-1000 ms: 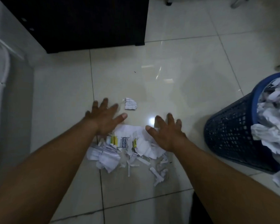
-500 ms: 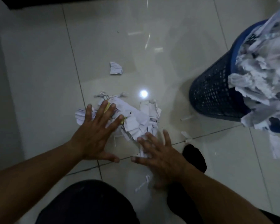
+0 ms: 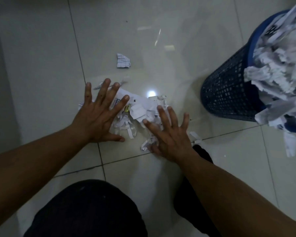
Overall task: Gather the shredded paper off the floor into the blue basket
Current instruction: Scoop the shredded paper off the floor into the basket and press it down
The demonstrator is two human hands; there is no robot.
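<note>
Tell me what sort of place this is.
Likely an indoor room, perhaps an office or home: a glossy pale tiled floor, a blue basket stuffed with paper, and shredded paper heaped on the tiles.

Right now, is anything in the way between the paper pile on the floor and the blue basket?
Nothing visible. The left hand and right hand lie flat on the paper pile, and only bare floor with a few loose strips lies between it and the blue basket. The basket is heaped past its rim, though.
</note>
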